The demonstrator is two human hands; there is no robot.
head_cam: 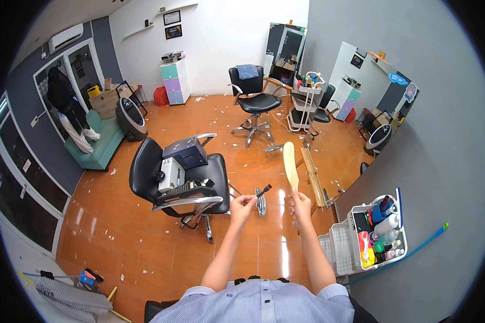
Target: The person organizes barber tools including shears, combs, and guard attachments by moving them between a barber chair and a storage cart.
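Between the thumb and fingers of my left hand (241, 208) is a small, slim black tool (264, 190) with a wider, flat tip; its exact kind is too small to tell. My right hand (300, 208) grips the narrow lower end of a pale yellow, paddle-shaped tool (290, 163), held upright with its broad, rounded end on top. The two hands are apart, in front of my striped shirt. Beyond my left hand stands a black salon chair (145, 171) with metal armrests. On its seat lie a dark box (186, 152), a white box (171, 174) and several small items.
To the right, a white trolley (339, 250) carries bottles and combs beside a grey wall with a leaning mirror (363, 93). Another black salon chair (258, 103) and trolley (305, 107) stand farther back. A person (66, 105) is at the green sofa (95, 149). Paper scraps dot the tiled floor.
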